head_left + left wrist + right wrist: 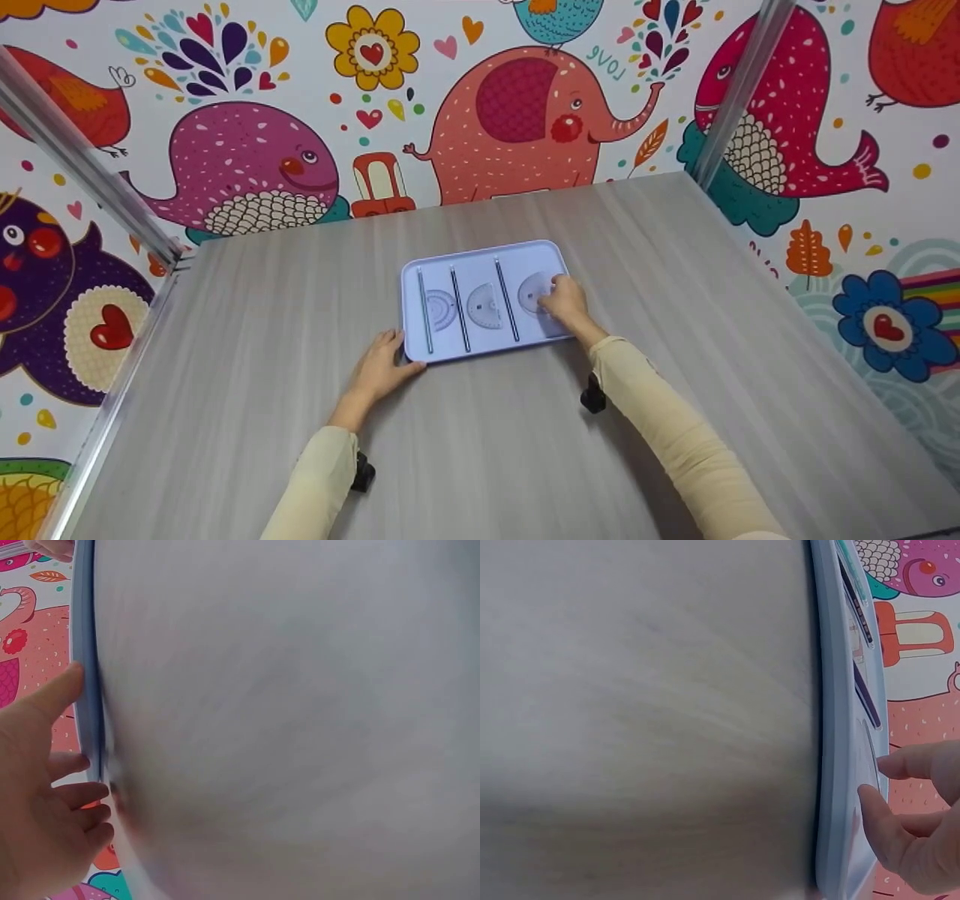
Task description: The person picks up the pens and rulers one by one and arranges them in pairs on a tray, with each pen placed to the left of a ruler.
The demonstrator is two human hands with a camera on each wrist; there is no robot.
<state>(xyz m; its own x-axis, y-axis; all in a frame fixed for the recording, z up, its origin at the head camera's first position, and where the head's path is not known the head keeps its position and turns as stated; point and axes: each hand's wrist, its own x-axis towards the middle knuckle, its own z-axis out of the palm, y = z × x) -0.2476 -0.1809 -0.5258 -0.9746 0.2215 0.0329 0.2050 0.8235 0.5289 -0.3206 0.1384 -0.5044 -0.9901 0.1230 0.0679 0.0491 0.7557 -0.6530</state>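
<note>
A pale blue tray [442,351] lies on the table, holding three clear protractors set between thin pencils. My left hand [379,367] rests at the tray's near left corner, thumb along the front side and fingers by the left side. In the left wrist view its thumb touches the rim and the other fingers stay loose. At the tray's right end my right hand [566,301] pinches the right protractor [529,291] between thumb and forefinger. The middle protractor [484,306] and the left protractor [441,309] lie flat. A green pencil [425,311] and two dark pencils [460,309] separate them.
A grey wood-grain table [262,315] surrounds the tray. Behind it stands a wall [420,112] printed with cartoon animals, with metal posts [739,97] at the corners. Black wrist mounts [592,394] hang beneath both sleeves.
</note>
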